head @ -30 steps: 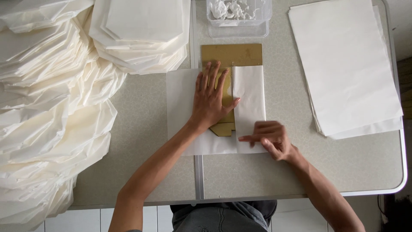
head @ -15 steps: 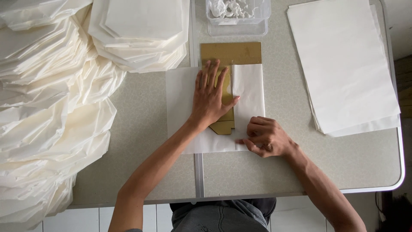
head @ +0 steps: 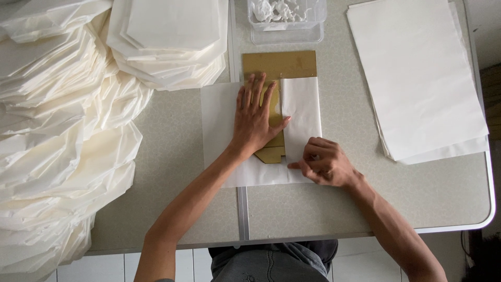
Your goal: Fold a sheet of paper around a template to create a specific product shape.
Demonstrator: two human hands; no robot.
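The left hand (head: 257, 121) lies flat, palm down and fingers spread, on a white sheet of paper (head: 219, 130) near the middle of the table (head: 177, 156), a little toward its far edge. It presses the folded paper onto a gold card template (head: 279, 63) — the template shows beyond the paper at the far side and again in the gap between the two folded flaps. The hand grasps nothing; it only pushes down. The right hand (head: 324, 163) is half clenched at the near right corner of the same sheet, its fingertips pinching the paper edge just beside the lower tip of the template.

Along the right edge of the table rests a stack of flat white sheets (head: 417, 78). At the far edge, behind the template, stands a clear plastic box (head: 287, 21) with white crumpled pieces inside. In the far left part lies a pile of folded white papers (head: 169, 39), and the left edge is covered by a big heap of cream-white folded paper (head: 57, 146) — it hangs over the table side.
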